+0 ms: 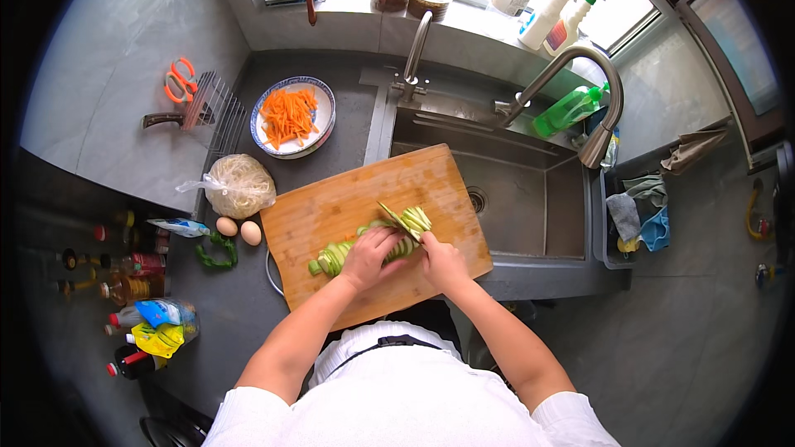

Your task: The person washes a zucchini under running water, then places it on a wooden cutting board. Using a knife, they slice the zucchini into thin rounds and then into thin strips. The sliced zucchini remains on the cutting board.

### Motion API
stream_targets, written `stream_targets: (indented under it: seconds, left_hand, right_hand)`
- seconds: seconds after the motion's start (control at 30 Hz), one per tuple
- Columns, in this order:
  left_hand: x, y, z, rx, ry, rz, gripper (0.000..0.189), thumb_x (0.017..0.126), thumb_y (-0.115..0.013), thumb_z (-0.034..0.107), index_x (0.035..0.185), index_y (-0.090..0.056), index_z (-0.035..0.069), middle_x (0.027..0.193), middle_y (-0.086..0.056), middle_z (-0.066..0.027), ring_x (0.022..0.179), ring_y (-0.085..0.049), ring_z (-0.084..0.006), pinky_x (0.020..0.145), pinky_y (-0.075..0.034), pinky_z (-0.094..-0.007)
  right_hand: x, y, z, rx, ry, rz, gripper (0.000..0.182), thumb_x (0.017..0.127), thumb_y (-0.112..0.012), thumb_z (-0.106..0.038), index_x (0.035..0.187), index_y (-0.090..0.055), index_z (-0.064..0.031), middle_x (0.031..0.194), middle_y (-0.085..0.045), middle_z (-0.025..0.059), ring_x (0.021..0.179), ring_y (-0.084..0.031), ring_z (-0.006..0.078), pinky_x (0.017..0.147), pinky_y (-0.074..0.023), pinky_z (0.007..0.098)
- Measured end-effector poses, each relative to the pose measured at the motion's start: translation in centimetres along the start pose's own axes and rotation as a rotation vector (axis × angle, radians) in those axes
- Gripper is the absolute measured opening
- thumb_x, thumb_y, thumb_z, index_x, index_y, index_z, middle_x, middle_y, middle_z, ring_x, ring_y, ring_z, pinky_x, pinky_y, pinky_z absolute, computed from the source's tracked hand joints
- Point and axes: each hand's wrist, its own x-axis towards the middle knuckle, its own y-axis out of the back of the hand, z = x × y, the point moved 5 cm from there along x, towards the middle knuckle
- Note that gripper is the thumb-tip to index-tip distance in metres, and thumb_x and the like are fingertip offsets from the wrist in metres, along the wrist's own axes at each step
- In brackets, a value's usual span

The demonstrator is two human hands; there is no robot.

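A wooden cutting board (pixel 435 180) lies tilted before me, its right part over the sink. My right hand (pixel 446 264) grips a kitchen knife (pixel 399 221), its handle hidden in the fist. The blade stands on edge among the pieces of a pale green vegetable, likely zucchini or cucumber. With bent fingers my left hand (pixel 371 256) holds down the overlapping green slices (pixel 335 256), just left of the blade. Thin green strips (pixel 415 219) lie to the right of the blade. Part of the slices is hidden under my left hand.
A bowl of carrot strips (pixel 289 115), a bagged bundle of pale noodle-like strands (pixel 241 186), two eggs (pixel 251 233) and a green pepper (pixel 217 252) sit left of the board. The steel sink (pixel 515 211) with its curved faucet (pixel 599 74) is at right. Several bottles (pixel 133 285) line the left side.
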Motion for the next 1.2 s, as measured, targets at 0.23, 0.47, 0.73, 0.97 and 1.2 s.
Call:
stream_targets:
  seconds: [0.23, 0.47, 0.73, 0.97, 1.2]
  left_hand:
    - [-0.8, -0.7, -0.9, 0.014, 0.028, -0.028, 0.041, 0.078, -0.078, 0.022, 0.115, -0.068, 0.007, 0.123, -0.066, -0.0116, 0.116, -0.061, -0.0328, 0.099, -0.05, -0.0435]
    - [-0.9, -1.1, -1.2, 0.018, 0.034, -0.033, 0.043, 0.076, -0.079, 0.02, 0.116, -0.068, 0.008, 0.12, -0.066, -0.0108, 0.113, -0.062, -0.0321, 0.097, -0.051, -0.0428]
    - [-0.6, -0.8, -1.0, 0.015, 0.028, -0.016, 0.043, 0.076, -0.079, 0.02, 0.116, -0.069, 0.007, 0.119, -0.066, -0.0106, 0.113, -0.062, -0.0316, 0.097, -0.051, -0.0425]
    - [-0.8, -0.9, -1.3, 0.013, 0.03, -0.011, 0.042, 0.075, -0.08, 0.021, 0.113, -0.07, 0.008, 0.117, -0.067, -0.0104, 0.112, -0.063, -0.0313, 0.096, -0.052, -0.0424]
    - [-0.9, -1.2, -1.6, 0.004, 0.068, -0.026, 0.034, 0.075, -0.08, 0.022, 0.104, -0.071, 0.008, 0.113, -0.067, -0.0102, 0.109, -0.063, -0.0317, 0.095, -0.052, -0.0425]
  right_hand:
    - [-1.2, 2.6, -0.5, 0.292, 0.199, 0.057, 0.026, 0.089, -0.065, -0.013, 0.114, -0.058, -0.0077, 0.085, -0.069, 0.0177, 0.078, -0.068, 0.0395, 0.068, -0.0546, 0.0484]
    - [-4.7, 3.6, -0.9, -0.045, 0.202, 0.071, 0.024, 0.091, -0.06, -0.01, 0.115, -0.058, -0.0067, 0.087, -0.068, 0.015, 0.076, -0.068, 0.0368, 0.066, -0.0555, 0.0477]
    - [-5.2, 3.7, -0.6, -0.025, 0.175, 0.038, 0.026, 0.089, -0.061, -0.007, 0.115, -0.059, -0.0045, 0.092, -0.068, 0.0151, 0.082, -0.068, 0.0349, 0.069, -0.0552, 0.0454]
    - [-5.3, 4.2, -1.4, -0.017, 0.172, 0.015, 0.026, 0.089, -0.06, -0.007, 0.115, -0.058, -0.0041, 0.09, -0.068, 0.0153, 0.079, -0.067, 0.0363, 0.068, -0.0548, 0.0469]
    - [-5.5, 3.3, -2.5, -0.183, 0.148, -0.035, 0.027, 0.088, -0.061, -0.008, 0.114, -0.056, -0.0038, 0.086, -0.065, 0.0172, 0.074, -0.066, 0.0384, 0.064, -0.0542, 0.0499]
